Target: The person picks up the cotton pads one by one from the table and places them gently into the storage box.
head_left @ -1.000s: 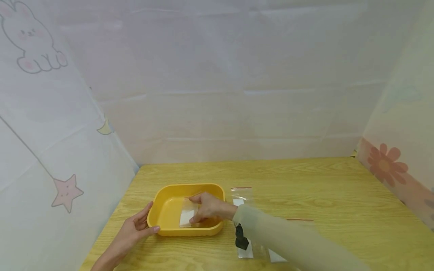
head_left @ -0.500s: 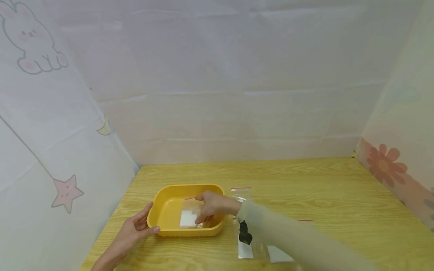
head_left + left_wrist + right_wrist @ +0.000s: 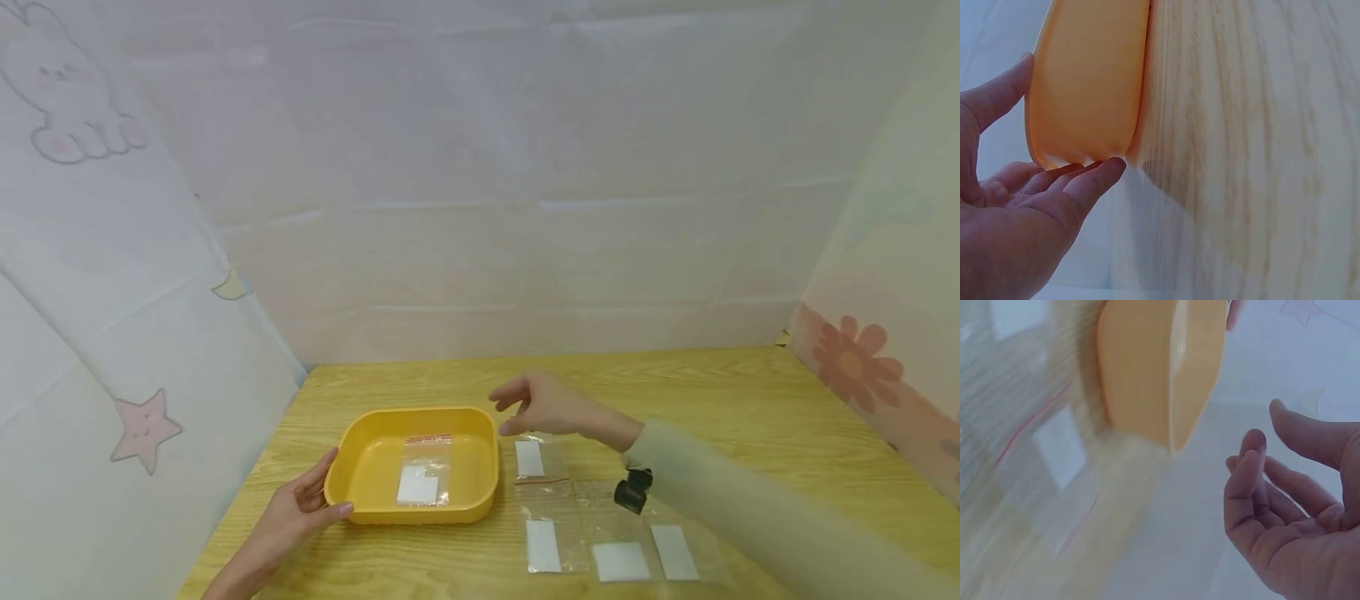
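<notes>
L hand (image 3: 288,506) pinching yellow tray (image 3: 411,517) w/ bag (image 3: 426,469) inside, R hand (image 3: 553,407) loosely spread nr other bags (image 3: 546,537)

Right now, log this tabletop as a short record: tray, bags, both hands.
Tray: yellow, on a wood-grain table
In tray: one clear zip bag with red strip and white panel
On table: four more clear zip bags, right of the tray
Left hand: holds the tray's left end
Right hand: fingers loosely curled, holding nothing, raised over the table
</notes>
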`<move>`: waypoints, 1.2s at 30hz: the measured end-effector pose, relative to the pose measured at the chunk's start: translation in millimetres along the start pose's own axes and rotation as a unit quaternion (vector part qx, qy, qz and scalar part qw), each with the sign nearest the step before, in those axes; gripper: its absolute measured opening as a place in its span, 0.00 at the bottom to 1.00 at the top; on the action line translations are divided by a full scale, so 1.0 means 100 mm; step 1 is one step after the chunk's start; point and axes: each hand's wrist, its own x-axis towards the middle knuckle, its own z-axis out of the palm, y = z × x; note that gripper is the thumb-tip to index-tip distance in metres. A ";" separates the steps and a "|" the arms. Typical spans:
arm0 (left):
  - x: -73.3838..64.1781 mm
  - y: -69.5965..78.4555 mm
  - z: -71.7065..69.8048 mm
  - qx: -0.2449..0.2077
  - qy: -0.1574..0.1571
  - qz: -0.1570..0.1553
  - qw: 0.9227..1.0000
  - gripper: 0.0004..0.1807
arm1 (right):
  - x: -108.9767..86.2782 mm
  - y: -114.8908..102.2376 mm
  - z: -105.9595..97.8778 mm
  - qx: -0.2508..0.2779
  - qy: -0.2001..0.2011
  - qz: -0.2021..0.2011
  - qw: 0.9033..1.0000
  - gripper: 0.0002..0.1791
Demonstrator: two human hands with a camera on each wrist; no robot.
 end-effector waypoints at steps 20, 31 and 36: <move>0.01 -0.01 0.00 -0.001 0.001 -0.001 1.000 0.51 | -1.44 0.92 -0.34 -0.013 0.022 -0.008 1.000 0.30; 0.01 0.02 -0.02 -0.011 -0.005 -0.004 1.000 0.51 | -1.95 1.29 -0.20 -0.077 0.026 0.004 0.997 0.37; 0.01 0.00 -0.01 -0.004 -0.004 -0.008 1.000 0.50 | -2.19 1.39 -0.17 -0.120 0.052 0.009 0.991 0.34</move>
